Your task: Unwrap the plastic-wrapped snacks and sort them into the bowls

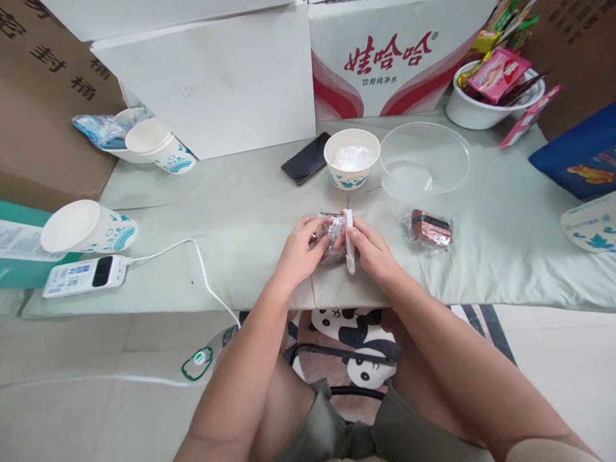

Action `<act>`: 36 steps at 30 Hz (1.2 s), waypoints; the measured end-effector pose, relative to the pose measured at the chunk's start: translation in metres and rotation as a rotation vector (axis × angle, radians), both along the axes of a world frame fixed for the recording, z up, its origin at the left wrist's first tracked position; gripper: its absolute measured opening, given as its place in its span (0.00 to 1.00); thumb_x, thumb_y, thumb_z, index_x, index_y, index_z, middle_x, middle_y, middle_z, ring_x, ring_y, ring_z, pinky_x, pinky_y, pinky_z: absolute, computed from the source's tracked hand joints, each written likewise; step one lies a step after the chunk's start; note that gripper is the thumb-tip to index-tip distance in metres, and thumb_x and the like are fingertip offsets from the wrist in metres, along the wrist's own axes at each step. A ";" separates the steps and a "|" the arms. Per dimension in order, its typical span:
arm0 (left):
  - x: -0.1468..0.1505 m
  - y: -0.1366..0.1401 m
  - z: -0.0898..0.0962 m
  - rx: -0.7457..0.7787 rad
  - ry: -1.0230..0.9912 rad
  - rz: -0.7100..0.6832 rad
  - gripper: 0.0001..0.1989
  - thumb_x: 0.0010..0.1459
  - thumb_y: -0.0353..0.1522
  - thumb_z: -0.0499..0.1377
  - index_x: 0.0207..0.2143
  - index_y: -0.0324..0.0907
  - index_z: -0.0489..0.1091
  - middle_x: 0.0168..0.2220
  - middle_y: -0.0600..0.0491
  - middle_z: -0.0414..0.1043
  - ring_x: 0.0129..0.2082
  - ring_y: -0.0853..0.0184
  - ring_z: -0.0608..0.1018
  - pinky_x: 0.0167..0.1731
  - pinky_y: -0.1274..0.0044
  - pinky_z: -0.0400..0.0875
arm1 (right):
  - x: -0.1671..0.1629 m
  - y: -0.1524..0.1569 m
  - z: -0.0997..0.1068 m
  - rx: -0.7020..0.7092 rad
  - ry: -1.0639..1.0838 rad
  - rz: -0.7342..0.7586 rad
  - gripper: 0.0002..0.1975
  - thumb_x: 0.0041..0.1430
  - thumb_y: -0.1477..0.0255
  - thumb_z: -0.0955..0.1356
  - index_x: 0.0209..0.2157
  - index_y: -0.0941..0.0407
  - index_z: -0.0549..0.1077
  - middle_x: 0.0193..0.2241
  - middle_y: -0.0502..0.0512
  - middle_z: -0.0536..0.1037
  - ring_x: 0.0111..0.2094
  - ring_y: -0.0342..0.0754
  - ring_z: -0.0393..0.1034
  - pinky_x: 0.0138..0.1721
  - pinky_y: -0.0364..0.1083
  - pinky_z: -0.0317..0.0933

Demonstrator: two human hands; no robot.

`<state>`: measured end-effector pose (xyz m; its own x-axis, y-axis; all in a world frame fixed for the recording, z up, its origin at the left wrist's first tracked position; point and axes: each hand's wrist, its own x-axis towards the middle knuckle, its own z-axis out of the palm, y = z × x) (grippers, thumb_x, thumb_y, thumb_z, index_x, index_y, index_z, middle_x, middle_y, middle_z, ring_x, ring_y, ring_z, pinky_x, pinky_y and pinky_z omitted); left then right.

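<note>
My left hand (308,247) is closed on a brown snack in a clear wrapper (332,253), near the table's front edge. Fingers and thumb cover part of the wrapper. In my right hand (369,249) is a slim white utility knife (350,240), with its thin grey tip pointing away from me. The knife is right beside the wrapped snack; whether it touches the wrapper I cannot tell. To the right lies a second brown snack in clear wrapping (430,230). Just beyond my hands stands a paper bowl (350,173) with crumpled clear plastic in it.
Behind the bowl lie a black phone (307,158) and a clear round plastic lid (440,160). A white tub (474,112) of packaged snacks stands back right. At left are a paper bowl (108,234) and a white device (86,276) with a cable. Boxes (250,90) line the back.
</note>
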<state>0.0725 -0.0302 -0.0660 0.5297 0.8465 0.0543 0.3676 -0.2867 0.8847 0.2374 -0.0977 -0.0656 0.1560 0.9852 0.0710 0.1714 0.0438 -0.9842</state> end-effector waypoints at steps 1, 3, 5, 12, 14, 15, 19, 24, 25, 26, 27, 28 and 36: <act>0.000 0.000 0.001 0.018 0.008 0.002 0.14 0.62 0.29 0.59 0.49 0.45 0.75 0.52 0.46 0.72 0.48 0.63 0.78 0.48 0.71 0.75 | 0.001 -0.001 0.000 -0.002 0.002 -0.030 0.20 0.67 0.55 0.60 0.34 0.52 0.75 0.36 0.56 0.81 0.50 0.56 0.73 0.55 0.58 0.65; 0.000 -0.002 0.003 0.050 0.011 0.011 0.12 0.61 0.29 0.60 0.47 0.44 0.76 0.51 0.47 0.71 0.43 0.65 0.78 0.45 0.72 0.76 | 0.003 -0.004 0.002 0.043 -0.013 -0.140 0.20 0.67 0.54 0.59 0.35 0.52 0.74 0.39 0.57 0.81 0.53 0.56 0.72 0.57 0.59 0.63; 0.000 -0.004 0.005 0.104 0.031 0.001 0.10 0.62 0.30 0.59 0.46 0.44 0.76 0.51 0.47 0.70 0.40 0.67 0.78 0.46 0.72 0.76 | 0.004 -0.007 0.005 0.128 -0.035 -0.310 0.18 0.67 0.54 0.60 0.36 0.51 0.71 0.40 0.58 0.80 0.53 0.56 0.72 0.57 0.58 0.63; -0.001 -0.006 0.005 0.259 0.117 0.008 0.14 0.66 0.27 0.54 0.46 0.45 0.78 0.56 0.46 0.63 0.41 0.68 0.78 0.49 0.71 0.75 | 0.002 -0.018 0.010 -0.055 0.274 -0.334 0.14 0.62 0.55 0.65 0.36 0.49 0.59 0.22 0.42 0.67 0.17 0.41 0.55 0.20 0.43 0.52; 0.000 -0.005 0.000 0.292 0.099 0.053 0.14 0.66 0.28 0.53 0.46 0.45 0.78 0.56 0.45 0.62 0.45 0.66 0.78 0.51 0.68 0.75 | 0.000 -0.019 0.011 -0.127 0.343 -0.226 0.15 0.62 0.53 0.62 0.36 0.51 0.65 0.21 0.44 0.68 0.17 0.41 0.55 0.20 0.44 0.51; 0.001 -0.005 -0.003 0.309 0.086 0.070 0.15 0.66 0.28 0.53 0.46 0.44 0.79 0.56 0.44 0.61 0.47 0.64 0.77 0.52 0.67 0.75 | -0.001 -0.020 0.012 -0.168 0.358 -0.177 0.17 0.62 0.53 0.61 0.35 0.53 0.67 0.20 0.45 0.69 0.17 0.41 0.56 0.21 0.44 0.52; 0.007 -0.006 -0.011 0.365 0.047 0.088 0.14 0.66 0.27 0.53 0.43 0.42 0.80 0.58 0.43 0.60 0.53 0.60 0.76 0.55 0.65 0.74 | -0.010 -0.019 0.018 -0.307 0.335 -0.081 0.20 0.60 0.51 0.62 0.32 0.54 0.71 0.19 0.46 0.69 0.17 0.41 0.58 0.20 0.44 0.54; 0.014 -0.010 -0.012 0.394 -0.045 0.155 0.13 0.66 0.29 0.55 0.40 0.43 0.81 0.56 0.45 0.63 0.52 0.61 0.77 0.53 0.66 0.76 | -0.018 -0.014 0.019 -0.430 0.413 -0.068 0.24 0.55 0.46 0.65 0.30 0.55 0.69 0.17 0.45 0.67 0.15 0.40 0.57 0.16 0.41 0.51; 0.015 -0.010 -0.011 0.385 -0.065 0.187 0.12 0.66 0.30 0.56 0.40 0.43 0.81 0.55 0.45 0.64 0.50 0.62 0.78 0.52 0.67 0.77 | -0.018 -0.014 0.019 -0.437 0.404 -0.068 0.24 0.54 0.46 0.66 0.29 0.55 0.69 0.17 0.45 0.68 0.15 0.40 0.58 0.16 0.41 0.52; 0.015 -0.009 -0.010 0.368 -0.083 0.222 0.12 0.66 0.32 0.56 0.40 0.43 0.81 0.55 0.45 0.64 0.49 0.63 0.78 0.50 0.68 0.77 | -0.018 -0.014 0.020 -0.440 0.385 -0.066 0.24 0.54 0.46 0.66 0.29 0.55 0.70 0.17 0.45 0.68 0.16 0.40 0.58 0.16 0.41 0.53; 0.014 -0.009 -0.008 0.347 -0.100 0.265 0.11 0.66 0.34 0.57 0.41 0.43 0.81 0.55 0.45 0.64 0.48 0.64 0.78 0.49 0.69 0.78 | -0.018 -0.015 0.020 -0.442 0.362 -0.060 0.24 0.54 0.46 0.66 0.29 0.55 0.70 0.17 0.45 0.68 0.16 0.39 0.59 0.17 0.41 0.54; 0.013 -0.007 -0.007 0.327 -0.114 0.312 0.11 0.66 0.35 0.58 0.40 0.43 0.81 0.55 0.45 0.64 0.48 0.64 0.78 0.47 0.70 0.79 | -0.017 -0.016 0.021 -0.449 0.336 -0.050 0.24 0.55 0.46 0.66 0.29 0.55 0.70 0.18 0.46 0.69 0.16 0.39 0.59 0.17 0.41 0.55; 0.000 0.007 -0.007 0.165 -0.147 0.575 0.11 0.66 0.38 0.56 0.45 0.44 0.75 0.46 0.46 0.71 0.44 0.65 0.77 0.44 0.73 0.75 | 0.016 -0.028 0.016 -0.359 -0.321 -0.063 0.20 0.63 0.54 0.62 0.27 0.54 0.74 0.23 0.53 0.73 0.24 0.47 0.67 0.27 0.47 0.60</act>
